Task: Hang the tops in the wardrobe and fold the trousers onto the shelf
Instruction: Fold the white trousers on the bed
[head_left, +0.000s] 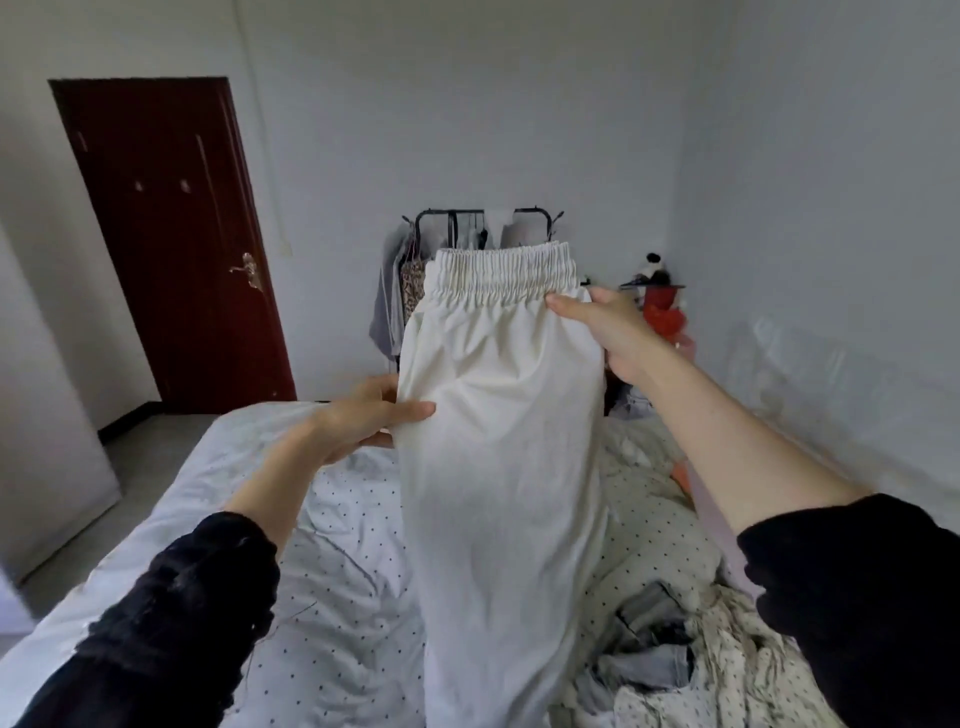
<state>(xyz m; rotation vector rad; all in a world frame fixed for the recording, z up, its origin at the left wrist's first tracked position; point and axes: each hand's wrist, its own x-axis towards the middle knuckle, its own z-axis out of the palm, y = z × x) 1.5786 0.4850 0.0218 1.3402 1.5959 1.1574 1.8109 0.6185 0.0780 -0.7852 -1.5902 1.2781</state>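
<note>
So this looks like the trouser half of the job: a pair of cream trousers (498, 415) with an elastic waistband is held up in the air over the bed (322, 519), waistband on top, legs hanging down and apparently already doubled one over the other, though I can't be sure of that. The right hand (608, 332) pinches the fabric just under the waistband on the right edge, thumb in front, and the left hand (363, 415) grips the left edge lower down, thumb across the front and the fingers tucked behind the cloth. My guess is the next move needs the legs lined up straight and the whole thing laid flat on the dotted sheet or folded in the air, bringing hem up to waist, before it can go on any shelf. Stuff I can't work out: the hems run off the bottom of the frame, so no idea how long they hang. No wardrobe shelf is in view, only a black clothes rail (483, 228) with things hanging on it, partly hidden behind the waistband. The clothes pile (691, 660) at lower right is a jumble, maybe denim and a printed top, hard to tell apart.
</note>
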